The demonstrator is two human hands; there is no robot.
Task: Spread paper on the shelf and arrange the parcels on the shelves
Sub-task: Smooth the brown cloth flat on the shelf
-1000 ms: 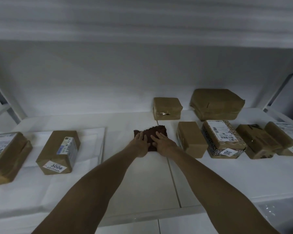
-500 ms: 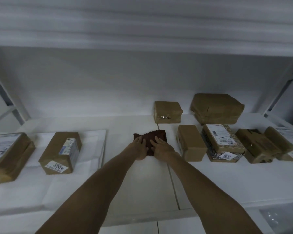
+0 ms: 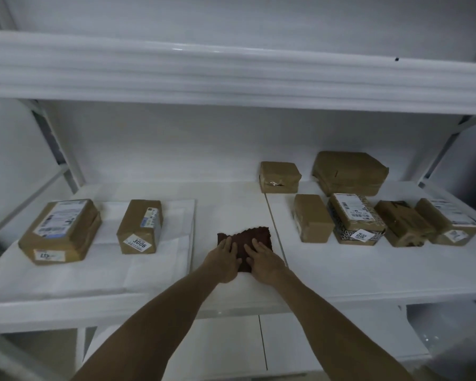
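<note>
dark-red crumpled cloth (image 3: 254,237) on white shelf (image 3: 231,204) | left hand (image 3: 224,260), right hand (image 3: 263,262): flat, pressing cloth

The white shelf (image 3: 232,202) is two boards meeting at a seam near its middle. On the left board a white sheet of paper (image 3: 173,259) lies flat. It carries a large parcel (image 3: 61,232) near the left edge and a parcel marked 3006 (image 3: 140,226) beside it. A dark red cloth (image 3: 254,236) lies just left of the seam. On the right board, a small rear parcel (image 3: 279,177) and a wide rear parcel (image 3: 349,173) sit toward the back edge, with a row of four parcels (image 3: 355,218) in front.
</note>
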